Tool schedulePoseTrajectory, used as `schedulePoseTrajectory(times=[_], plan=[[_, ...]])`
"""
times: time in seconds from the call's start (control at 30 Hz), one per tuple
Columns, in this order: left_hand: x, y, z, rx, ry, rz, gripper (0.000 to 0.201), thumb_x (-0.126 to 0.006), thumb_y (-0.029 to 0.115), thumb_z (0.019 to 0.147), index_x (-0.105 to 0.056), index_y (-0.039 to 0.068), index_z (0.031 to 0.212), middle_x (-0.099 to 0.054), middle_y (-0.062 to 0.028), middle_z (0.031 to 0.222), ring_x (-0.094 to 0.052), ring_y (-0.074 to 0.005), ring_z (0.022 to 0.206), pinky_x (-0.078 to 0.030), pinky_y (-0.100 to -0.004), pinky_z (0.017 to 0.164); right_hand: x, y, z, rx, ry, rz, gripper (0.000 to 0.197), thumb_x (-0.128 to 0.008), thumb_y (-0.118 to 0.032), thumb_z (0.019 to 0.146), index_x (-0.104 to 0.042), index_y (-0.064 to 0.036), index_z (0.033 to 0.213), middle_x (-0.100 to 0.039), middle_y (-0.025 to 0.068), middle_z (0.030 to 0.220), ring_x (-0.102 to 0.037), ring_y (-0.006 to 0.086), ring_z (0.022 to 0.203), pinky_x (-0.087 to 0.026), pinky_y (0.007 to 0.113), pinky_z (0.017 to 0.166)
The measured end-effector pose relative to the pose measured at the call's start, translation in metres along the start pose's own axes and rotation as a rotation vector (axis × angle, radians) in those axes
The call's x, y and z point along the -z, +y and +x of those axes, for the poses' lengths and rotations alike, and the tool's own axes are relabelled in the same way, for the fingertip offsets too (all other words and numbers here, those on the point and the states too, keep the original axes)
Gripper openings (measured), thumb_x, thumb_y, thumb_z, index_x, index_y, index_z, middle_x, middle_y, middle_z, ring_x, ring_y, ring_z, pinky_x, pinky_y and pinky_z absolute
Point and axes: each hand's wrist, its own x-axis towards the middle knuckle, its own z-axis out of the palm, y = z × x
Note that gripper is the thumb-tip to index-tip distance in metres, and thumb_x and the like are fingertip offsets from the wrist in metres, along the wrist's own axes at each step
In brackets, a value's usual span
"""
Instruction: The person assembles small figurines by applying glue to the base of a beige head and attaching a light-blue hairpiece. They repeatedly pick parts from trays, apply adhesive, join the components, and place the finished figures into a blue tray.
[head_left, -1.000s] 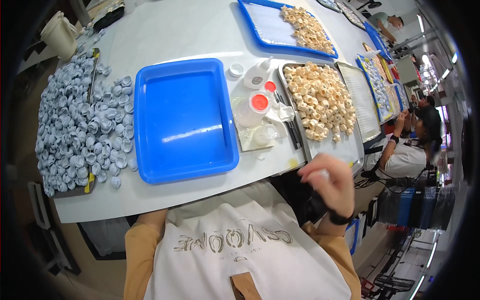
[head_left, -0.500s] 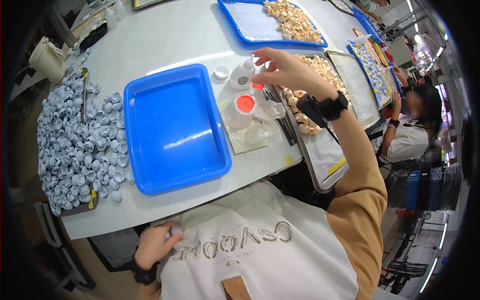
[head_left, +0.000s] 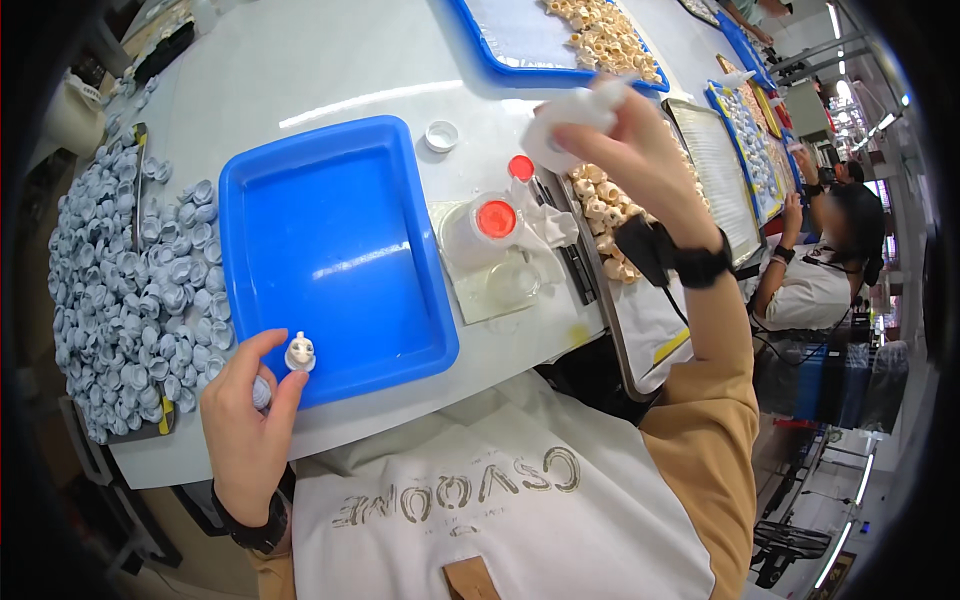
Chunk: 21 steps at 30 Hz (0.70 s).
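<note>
My left hand (head_left: 243, 425), at the near left corner of the blue tray (head_left: 335, 230), pinches a small pale doll head (head_left: 300, 353) with painted eyes between thumb and fingertips. A blue-grey cup-shaped piece (head_left: 261, 392) sits lower down, within the same hand. My right hand (head_left: 640, 155) is closed round a white squeeze bottle (head_left: 568, 128), held tilted in the air over the right part of the table; motion blurs it. Below the bottle stand a white jar (head_left: 470, 235) with a red-orange top and a small red-orange disc (head_left: 521, 167).
Blue-grey cup-shaped pieces (head_left: 130, 290) are heaped left of the tray. A white cap (head_left: 441, 136) lies beyond the jar. Black pens (head_left: 575, 265) lie near a metal tray (head_left: 635, 365) of cream pieces. Another blue tray (head_left: 500, 60) is farther back. A co-worker (head_left: 815, 250) sits at the right.
My right hand has lifted the white bottle off the table and tilted it. My left hand has risen from my lap to the tray's near corner, bringing the doll head into plain view.
</note>
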Motion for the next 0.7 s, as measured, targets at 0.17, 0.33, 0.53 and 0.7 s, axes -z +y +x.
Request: schedulePoseTrajectory(times=[0.17, 0.33, 0.53, 0.7], plan=[[0.01, 0.016, -0.009, -0.013, -0.01, -0.182, 0.03, -0.063, 0.002, 0.071, -0.059, 0.0, 0.1, -0.05, -0.0057, 0.062, -0.046, -0.0145, 0.053, -0.036, -0.0262, 0.052, 0.016, -0.009, -0.053, -0.073, -0.001, 0.259, 0.033, -0.061, -0.006, 0.076, -0.042, -0.001, 0.103, -0.063, 0.0141, 0.094, -0.061, 0.0185, 0.09, -0.048, 0.032, 0.078], [0.007, 0.012, -0.026, -0.251, -0.248, -0.491, 0.03, -0.064, 0.001, 0.072, -0.058, 0.0, 0.101, -0.05, -0.0038, 0.062, -0.047, -0.012, 0.054, -0.037, -0.0228, 0.052, 0.012, -0.021, -0.099, -0.225, -0.026, 0.368, 0.04, -0.055, -0.005, 0.077, -0.037, -0.0002, 0.112, -0.06, 0.0184, 0.099, -0.059, 0.0222, 0.094, -0.046, 0.036, 0.083], [-0.006, 0.02, -0.024, -0.205, -0.435, -0.495, 0.033, -0.065, 0.004, 0.075, -0.056, -0.001, 0.106, -0.057, -0.0041, 0.063, -0.054, -0.0116, 0.051, -0.042, -0.0232, 0.048, -0.018, -0.015, -0.15, -0.428, -0.254, 0.563, 0.033, -0.053, -0.006, 0.084, -0.035, -0.002, 0.111, -0.052, 0.0189, 0.12, -0.049, 0.0189, 0.107, -0.038, 0.033, 0.092], [0.0, 0.019, -0.026, -0.227, -0.344, -0.429, 0.032, -0.062, 0.002, 0.075, -0.056, -0.002, 0.106, -0.063, -0.0065, 0.07, -0.057, -0.0125, 0.052, -0.044, -0.0231, 0.049, -0.048, -0.007, -0.166, -0.434, -0.257, 0.692, 0.033, -0.056, -0.009, 0.081, -0.037, -0.0019, 0.108, -0.039, 0.0313, 0.129, -0.05, 0.0279, 0.11, -0.039, 0.036, 0.091]])
